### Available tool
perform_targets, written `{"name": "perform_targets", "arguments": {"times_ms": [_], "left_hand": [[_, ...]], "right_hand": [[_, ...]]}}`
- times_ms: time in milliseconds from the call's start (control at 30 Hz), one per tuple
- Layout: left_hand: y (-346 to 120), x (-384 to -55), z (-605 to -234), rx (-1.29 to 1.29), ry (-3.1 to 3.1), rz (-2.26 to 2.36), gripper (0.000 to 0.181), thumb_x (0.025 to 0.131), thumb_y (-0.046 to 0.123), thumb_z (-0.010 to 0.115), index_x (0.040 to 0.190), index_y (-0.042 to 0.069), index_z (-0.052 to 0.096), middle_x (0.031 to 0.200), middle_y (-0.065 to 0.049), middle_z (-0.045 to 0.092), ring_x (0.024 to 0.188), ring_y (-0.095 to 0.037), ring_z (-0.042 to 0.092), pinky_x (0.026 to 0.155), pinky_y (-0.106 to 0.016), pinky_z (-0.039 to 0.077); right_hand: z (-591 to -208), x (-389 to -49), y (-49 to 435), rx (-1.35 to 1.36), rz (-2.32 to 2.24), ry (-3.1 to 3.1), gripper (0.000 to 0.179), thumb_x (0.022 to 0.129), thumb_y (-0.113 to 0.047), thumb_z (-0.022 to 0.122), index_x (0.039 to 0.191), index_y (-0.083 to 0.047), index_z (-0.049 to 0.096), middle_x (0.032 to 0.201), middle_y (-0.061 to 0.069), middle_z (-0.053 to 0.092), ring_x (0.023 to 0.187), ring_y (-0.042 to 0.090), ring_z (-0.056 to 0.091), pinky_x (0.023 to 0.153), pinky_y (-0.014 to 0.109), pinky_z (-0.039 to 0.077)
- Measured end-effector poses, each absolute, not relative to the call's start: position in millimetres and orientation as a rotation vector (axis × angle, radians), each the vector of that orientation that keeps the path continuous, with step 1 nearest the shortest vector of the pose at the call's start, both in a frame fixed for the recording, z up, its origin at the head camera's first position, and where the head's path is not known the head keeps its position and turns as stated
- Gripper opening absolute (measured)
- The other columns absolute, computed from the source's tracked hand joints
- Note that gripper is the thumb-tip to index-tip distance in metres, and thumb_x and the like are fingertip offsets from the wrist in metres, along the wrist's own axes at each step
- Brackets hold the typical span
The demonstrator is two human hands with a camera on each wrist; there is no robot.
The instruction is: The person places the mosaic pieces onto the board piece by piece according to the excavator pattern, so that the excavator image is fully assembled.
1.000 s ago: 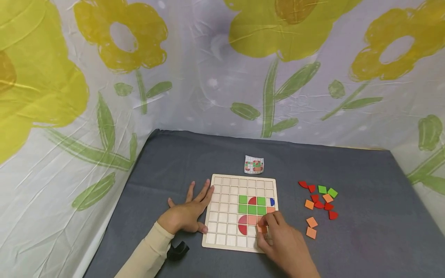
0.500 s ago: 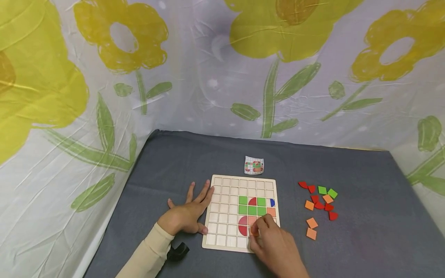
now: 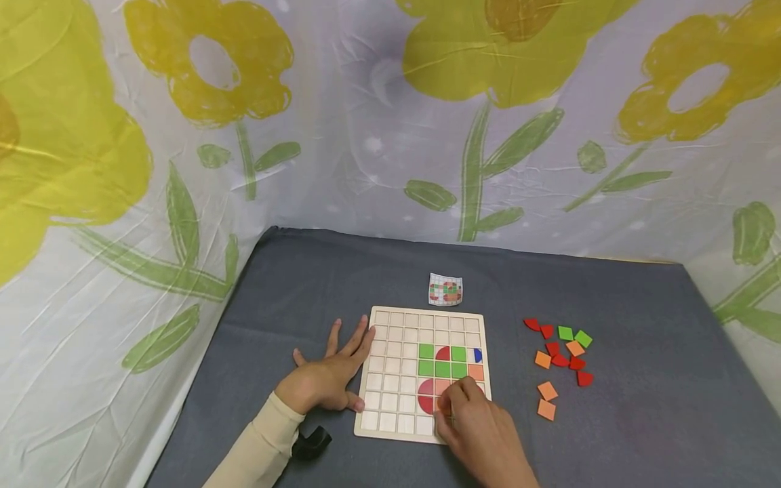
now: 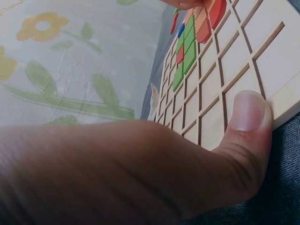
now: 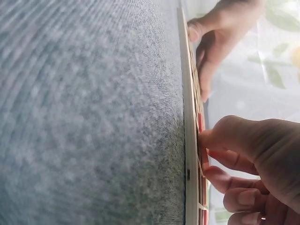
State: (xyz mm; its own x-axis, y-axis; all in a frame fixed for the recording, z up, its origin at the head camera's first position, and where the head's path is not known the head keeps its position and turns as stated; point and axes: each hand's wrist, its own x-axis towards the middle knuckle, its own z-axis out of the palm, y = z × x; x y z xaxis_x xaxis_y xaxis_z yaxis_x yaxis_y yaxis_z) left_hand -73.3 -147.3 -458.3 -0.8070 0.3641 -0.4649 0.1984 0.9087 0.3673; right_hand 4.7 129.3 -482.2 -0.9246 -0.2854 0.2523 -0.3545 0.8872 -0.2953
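A wooden grid board (image 3: 388, 383) lies on the dark cloth, with green, red, orange and blue pieces set in its right half. My left hand (image 3: 325, 381) rests at the board's left edge, fingers spread; in the left wrist view its thumb (image 4: 248, 112) presses on a corner of the grid. Over the lower right part, my right hand (image 3: 478, 423) pinches an orange square tile (image 5: 205, 157), low at a cell beside a red quarter-circle piece (image 3: 426, 404). Those fingers cover most of the tile in the head view, along with several cells.
Loose red, green and orange pieces lie scattered right of the board, among them an orange square (image 3: 546, 410) and a green square (image 3: 583, 339). Behind the board is a small printed card (image 3: 445, 290). A black band-like object (image 3: 312, 444) sits under the left wrist.
My right hand has moved slightly left across the board with the orange tile, uncovering an orange square near the right edge, then nearly stopped. The left hand has stayed in place.
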Motion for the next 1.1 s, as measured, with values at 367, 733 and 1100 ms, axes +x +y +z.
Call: {"name": "perform_targets", "arguments": {"times_ms": [367,733,1100], "left_hand": [[-146.7,-73.4,-458.4,0.407,2.529,0.405,0.131,0.076,0.035,0.094,0.173,0.027,0.006,0.178,0.006,-0.011,0.161,-0.040,-0.017,0.094,-0.099,0.004],[-147.6,-73.8,-458.8,0.411,2.530,0.406,0.131,0.076,0.034,0.095,0.173,0.027,0.006,0.178,0.006,-0.011,0.161,-0.039,-0.018,0.094,-0.099,0.004],[-147.2,-74.0,-459.9,0.411,2.530,0.404,0.131,0.076,0.034,0.095,0.173,0.026,0.006,0.178,0.006,-0.011,0.161,-0.039,-0.018,0.093,-0.099,0.005]], "right_hand": [[-480.7,3.2,128.4,0.465,0.472,-2.897,0.019,0.084,-0.023,0.085,0.083,-0.022,0.066,0.082,-0.009,0.048,0.061,0.001,0.043,0.050,0.023,0.040],[-480.9,3.5,128.4,0.470,0.490,-2.889,0.020,0.084,-0.023,0.087,0.084,-0.023,0.067,0.084,-0.010,0.049,0.063,0.001,0.046,0.050,0.023,0.042],[-479.9,2.0,129.3,0.465,0.481,-2.916,0.022,0.083,-0.024,0.090,0.083,-0.022,0.068,0.084,-0.009,0.050,0.063,0.001,0.045,0.051,0.022,0.040]]}}
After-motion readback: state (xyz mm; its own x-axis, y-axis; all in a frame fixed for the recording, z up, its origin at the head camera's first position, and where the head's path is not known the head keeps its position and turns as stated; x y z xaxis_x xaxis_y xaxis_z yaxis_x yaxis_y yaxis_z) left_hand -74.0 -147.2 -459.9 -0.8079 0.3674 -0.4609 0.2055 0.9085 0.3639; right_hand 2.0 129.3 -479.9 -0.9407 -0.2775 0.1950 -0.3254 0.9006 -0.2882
